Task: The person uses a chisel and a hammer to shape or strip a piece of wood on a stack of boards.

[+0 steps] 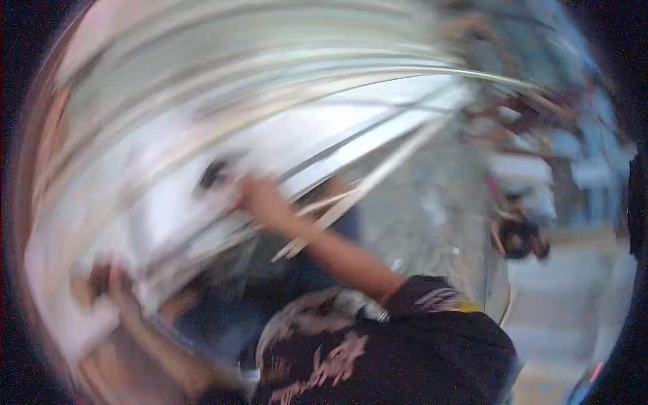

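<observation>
Motion blurs much of the view. My left hand point(116, 287) is at the lower left, over the near end of a long white work surface point(290, 138). Pale material point(91, 331), perhaps cloth or paper, lies by its fingers; whether I grip it is unclear. My right hand point(256, 196) reaches to the surface's near edge, with its fingers smeared. Just beyond it sits a small dark object point(214, 173) whose kind I cannot make out. My right forearm passes over a pale slat-like strip point(337, 209) beside the surface.
Long pale rails point(378, 79) run along the surface's far side toward the upper right. Grey floor point(418, 202) shows to the right. A person with dark hair point(516, 236) is farther right, among blurred white and blue things. A pale flat surface point(567, 304) stands at lower right.
</observation>
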A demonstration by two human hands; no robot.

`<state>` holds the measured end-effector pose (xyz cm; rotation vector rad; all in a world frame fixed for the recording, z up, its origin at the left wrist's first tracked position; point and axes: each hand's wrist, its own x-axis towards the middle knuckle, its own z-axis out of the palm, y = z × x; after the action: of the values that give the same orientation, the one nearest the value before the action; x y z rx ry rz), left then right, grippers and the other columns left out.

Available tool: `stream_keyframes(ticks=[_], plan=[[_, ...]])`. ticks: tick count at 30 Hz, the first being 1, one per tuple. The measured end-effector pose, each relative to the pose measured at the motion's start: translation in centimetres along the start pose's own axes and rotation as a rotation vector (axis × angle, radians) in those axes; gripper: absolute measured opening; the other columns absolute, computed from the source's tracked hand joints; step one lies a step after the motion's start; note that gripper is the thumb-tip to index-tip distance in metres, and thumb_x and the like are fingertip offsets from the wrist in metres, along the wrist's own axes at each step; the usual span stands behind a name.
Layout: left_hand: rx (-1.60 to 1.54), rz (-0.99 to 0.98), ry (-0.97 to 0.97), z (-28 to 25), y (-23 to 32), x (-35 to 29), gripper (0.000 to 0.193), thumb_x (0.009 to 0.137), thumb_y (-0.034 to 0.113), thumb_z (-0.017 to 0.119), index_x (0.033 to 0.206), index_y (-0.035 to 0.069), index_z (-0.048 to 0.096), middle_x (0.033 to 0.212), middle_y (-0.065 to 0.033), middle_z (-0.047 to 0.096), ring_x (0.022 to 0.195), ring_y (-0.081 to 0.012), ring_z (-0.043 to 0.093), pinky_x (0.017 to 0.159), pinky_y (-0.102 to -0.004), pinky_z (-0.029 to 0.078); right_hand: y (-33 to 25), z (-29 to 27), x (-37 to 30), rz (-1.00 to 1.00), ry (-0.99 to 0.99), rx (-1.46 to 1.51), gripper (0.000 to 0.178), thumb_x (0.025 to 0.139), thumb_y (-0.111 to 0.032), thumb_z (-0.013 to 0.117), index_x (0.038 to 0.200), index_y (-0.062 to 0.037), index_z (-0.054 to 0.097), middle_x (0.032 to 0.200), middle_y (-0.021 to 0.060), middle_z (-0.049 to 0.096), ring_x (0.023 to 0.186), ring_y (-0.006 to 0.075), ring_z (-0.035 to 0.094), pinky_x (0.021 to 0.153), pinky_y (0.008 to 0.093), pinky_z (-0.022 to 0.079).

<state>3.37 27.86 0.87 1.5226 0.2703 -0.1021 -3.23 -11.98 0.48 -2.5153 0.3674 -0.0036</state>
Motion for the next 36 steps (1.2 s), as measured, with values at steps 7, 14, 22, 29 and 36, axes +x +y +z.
stream_keyframes(ticks=[7,14,22,29,36], plan=[[0.594,1.092,-0.44,12.4,2.8,0.0,0.014,0.079,-0.002,0.066,0.086,0.001,0.054,0.075,-0.0051,0.048,0.07,-0.0186,0.047,0.063,-0.0319,0.043,-0.6,-4.2,-1.3,-0.112,0.074,0.096,0.037,0.07,-0.036,0.08,0.069,-0.0062,0.057,0.088,0.0122,0.057,0.086,0.0338,0.057,0.082,0.0444,0.04],[0.961,0.732,-0.524,19.9,2.1,-8.9,0.03,0.066,0.027,0.075,0.071,0.005,0.056,0.065,-0.0185,0.061,0.065,-0.0406,0.063,0.06,-0.0495,0.047,-0.8,-2.2,-1.9,-0.178,0.15,0.096,0.035,0.069,-0.035,0.08,0.073,-0.0054,0.061,0.09,0.0128,0.059,0.088,0.0328,0.058,0.081,0.044,0.042],[0.81,0.837,-0.289,19.5,3.6,-8.3,0.035,0.07,0.034,0.072,0.067,0.006,0.052,0.058,-0.0162,0.054,0.055,-0.0395,0.057,0.051,-0.0468,0.043,-1.4,-5.0,-2.4,-0.277,0.204,0.132,0.037,0.071,-0.039,0.079,0.07,-0.0077,0.061,0.085,0.0105,0.059,0.086,0.0311,0.059,0.081,0.042,0.041],[0.692,0.767,-0.271,18.8,4.5,-7.7,0.028,0.067,0.02,0.072,0.07,0.001,0.052,0.057,-0.0157,0.052,0.052,-0.0336,0.055,0.052,-0.0421,0.043,-1.3,-5.1,-2.0,-0.217,0.065,0.062,0.035,0.072,-0.04,0.079,0.073,-0.0094,0.062,0.088,0.01,0.059,0.088,0.0295,0.059,0.082,0.0422,0.04],[0.48,0.558,0.189,13.4,1.5,-2.2,0.045,0.073,0.011,0.084,0.104,-0.008,0.058,0.095,-0.0165,0.062,0.086,-0.0241,0.062,0.078,-0.0358,0.05,-1.7,-4.0,-1.5,-0.158,0.028,0.039,0.037,0.073,-0.041,0.078,0.076,-0.0074,0.063,0.088,0.011,0.06,0.088,0.0311,0.06,0.083,0.0428,0.04]])
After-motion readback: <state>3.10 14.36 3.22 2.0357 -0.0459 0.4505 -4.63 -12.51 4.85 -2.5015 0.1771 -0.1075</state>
